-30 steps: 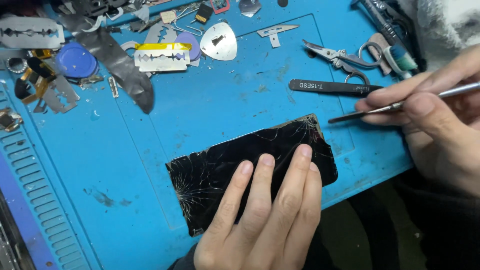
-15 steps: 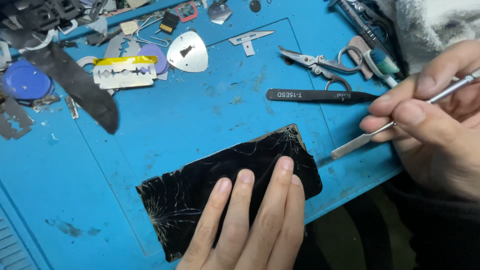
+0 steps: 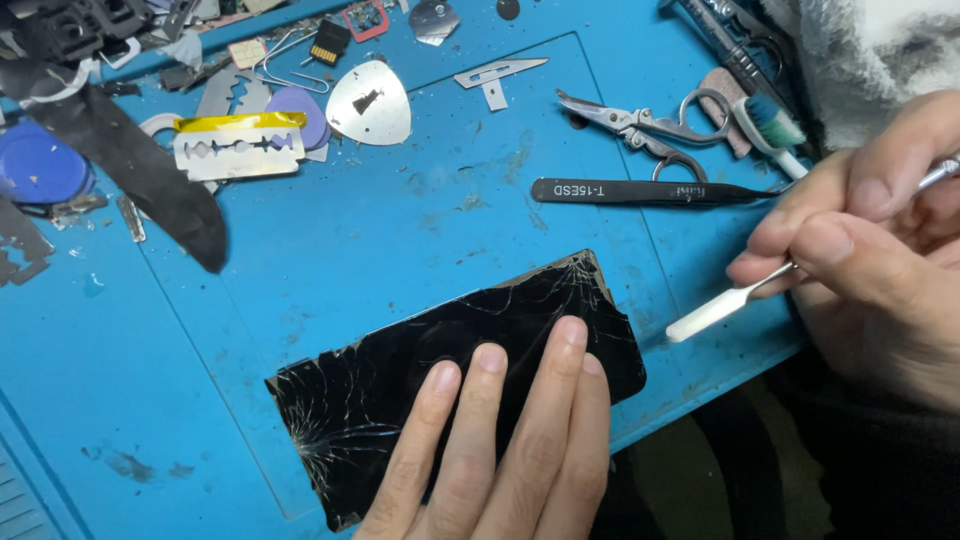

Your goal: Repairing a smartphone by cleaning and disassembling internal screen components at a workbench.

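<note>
Prying step on cracked phone screen point(image 3: 460, 385), flat on blue mat point(image 3: 400, 250).
L hand point(image 3: 500, 450) fingers together pressed it down; R hand point(image 3: 860, 260) pinched metal spudger point(image 3: 715, 310) just off its right edge; next likely needs blade into seam.

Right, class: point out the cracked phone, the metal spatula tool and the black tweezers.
cracked phone point(image 3: 400, 385), head view, bare black glass.
metal spatula tool point(image 3: 708, 313), head view, flat tip.
black tweezers point(image 3: 640, 191), head view, mid-shaft.
</note>
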